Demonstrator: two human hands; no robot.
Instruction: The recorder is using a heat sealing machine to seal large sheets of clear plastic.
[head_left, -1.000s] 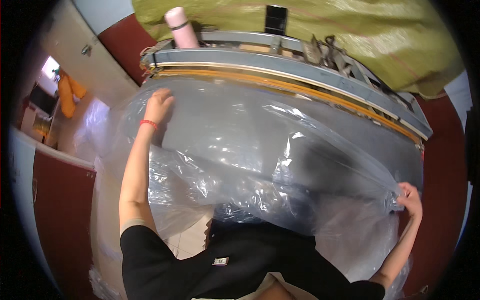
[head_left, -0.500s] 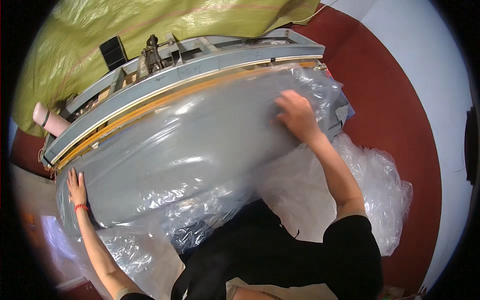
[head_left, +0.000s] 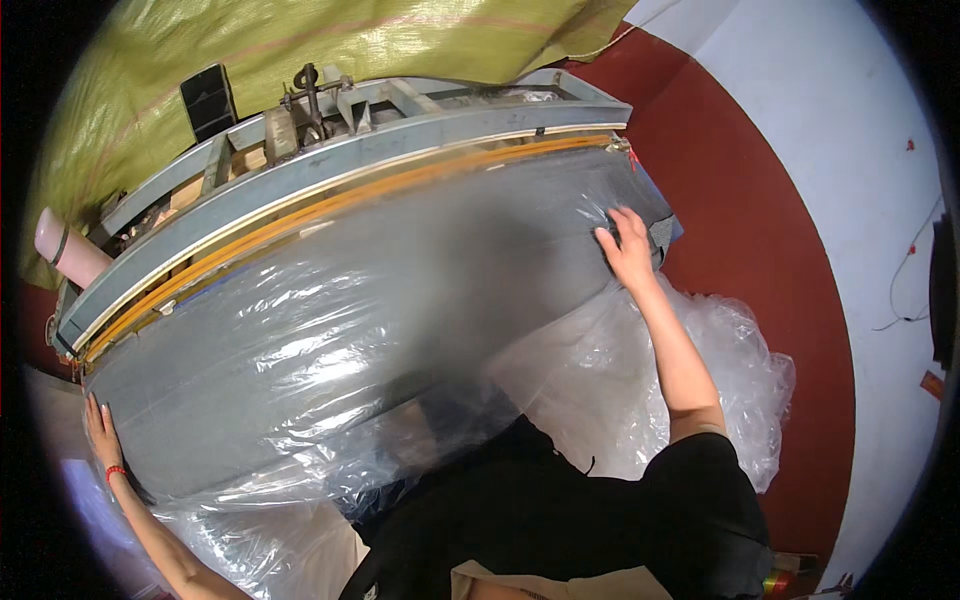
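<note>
Pink bottle [head_left: 72,250] at far left, tilted, beside the metal frame [head_left: 400,131]. Left hand [head_left: 103,435], red band [head_left: 115,471] at wrist: open, fingers extended, at the left end of the grey surface [head_left: 530,235]. Clear plastic sheet [head_left: 330,350]: spread over that surface, creased. Right hand [head_left: 628,250]: open, fingers parted, near the surface's right end; firm contact cannot be confirmed. Bunched plastic [head_left: 740,360] beyond, near a dark-red wall [head_left: 800,290]

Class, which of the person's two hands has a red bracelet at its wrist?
The left hand: a red bracelet circles its wrist, while the right hand has a bare wrist.
</note>
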